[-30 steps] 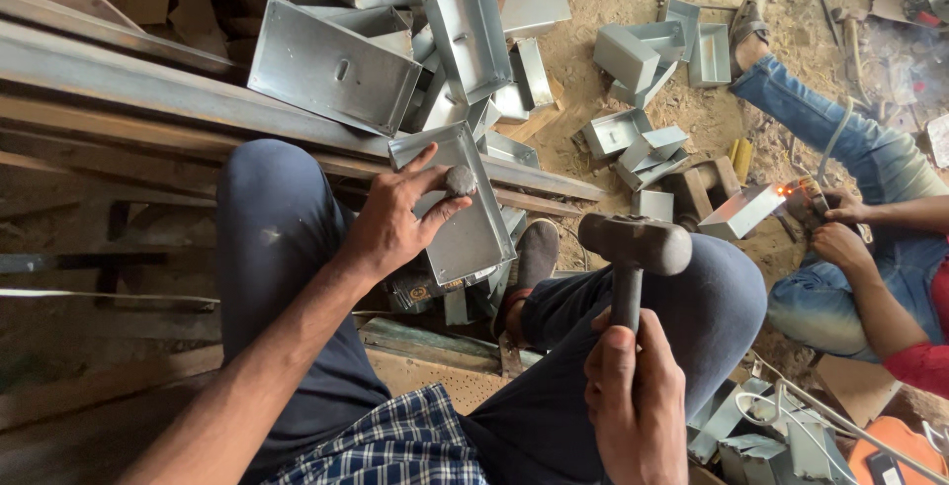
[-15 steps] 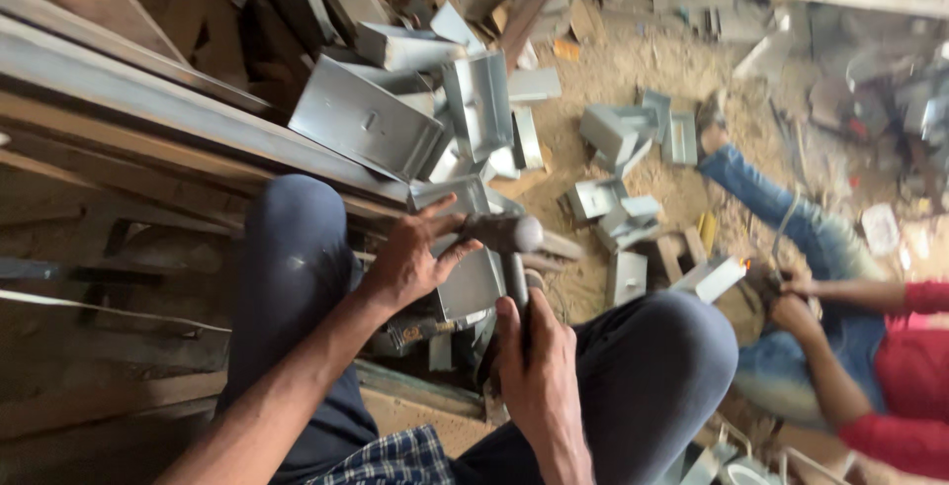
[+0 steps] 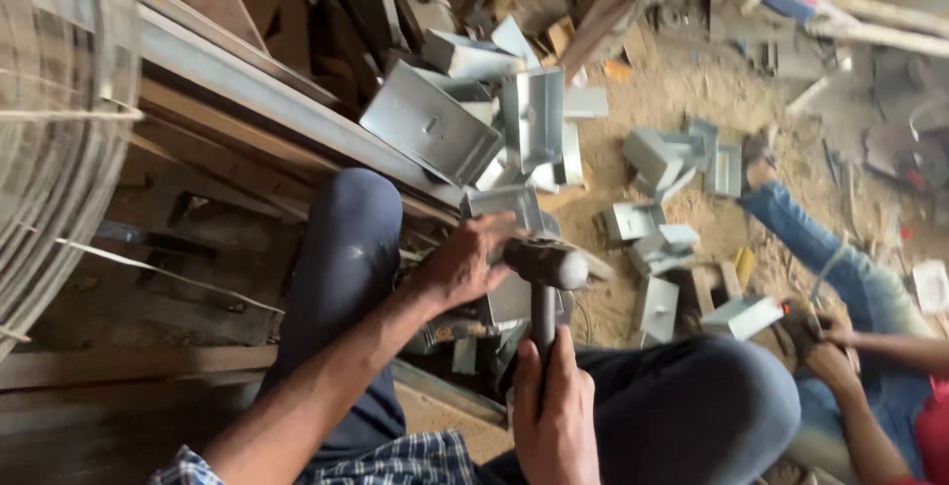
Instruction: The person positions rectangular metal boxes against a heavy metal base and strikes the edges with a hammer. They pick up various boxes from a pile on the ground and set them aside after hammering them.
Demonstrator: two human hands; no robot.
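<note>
A seated worker's right hand is clenched round the handle of a dark hammer, its head resting just above the hand and against a folded grey sheet-metal bracket. The left hand, just left of the hammer head, grips that bracket and steadies it between the knees. The piece looks to be mid-shaping, with hammering on it not yet finished. Beyond the left hand, a heap of similar brackets lies against long steel bars; more brackets are scattered on the sandy floor. Far right of the hammer, a co-worker's hands bend over another small bracket.
</note>
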